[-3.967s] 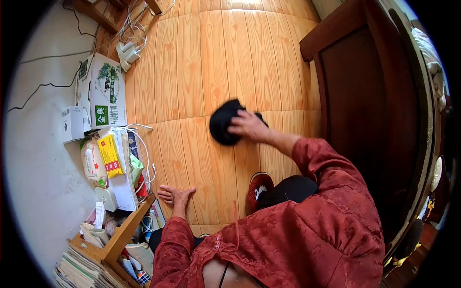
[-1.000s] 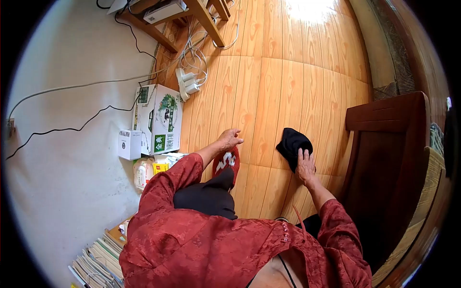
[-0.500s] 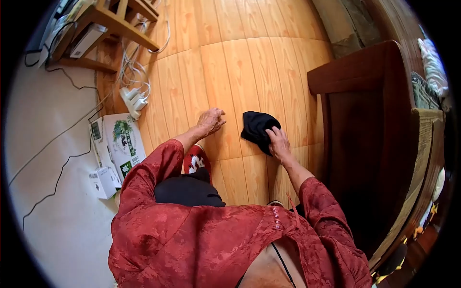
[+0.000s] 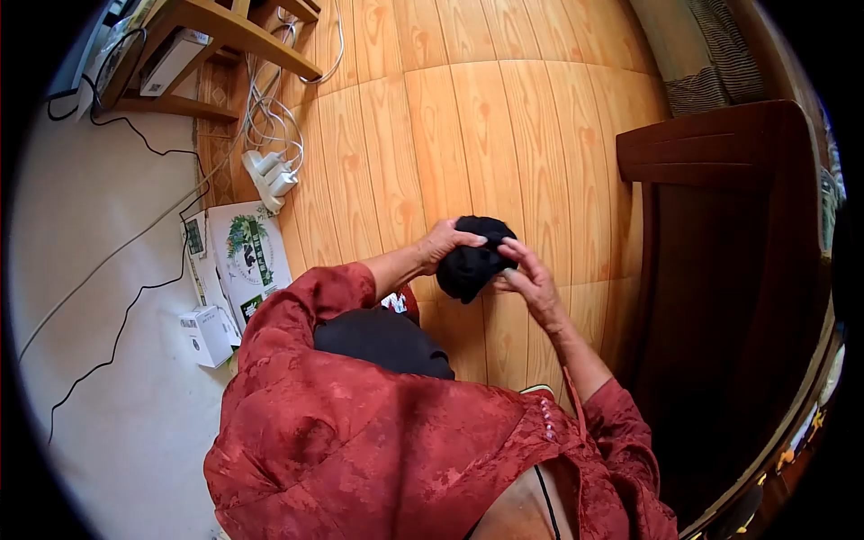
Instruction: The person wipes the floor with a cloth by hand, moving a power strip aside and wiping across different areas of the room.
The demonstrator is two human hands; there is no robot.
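A rumpled black cloth item (image 4: 470, 265), bunched into a rounded bundle, is held over the wooden floor in front of my body. Its exact kind cannot be made out. My left hand (image 4: 443, 245) grips it at the left side, thumb lying across the top. On the right side, my right hand (image 4: 533, 283) has curved fingers and thumb at the cloth's edge, holding it there. The undersides of the fingers are partly hidden by the fabric. Below my left forearm, a red shoe with a white pattern (image 4: 396, 301) shows in part.
A dark wooden furniture panel (image 4: 711, 225) stands close on my right. To the left are a white power strip (image 4: 268, 180) with tangled cables, a printed carton (image 4: 250, 256) and a small white box (image 4: 207, 337). A wooden stand (image 4: 243, 34) is at the upper left.
My left hand has moved right and taken hold of the black cloth, which only my right hand held before. The cloth has shifted slightly left and is more bunched. The view has shifted somewhat.
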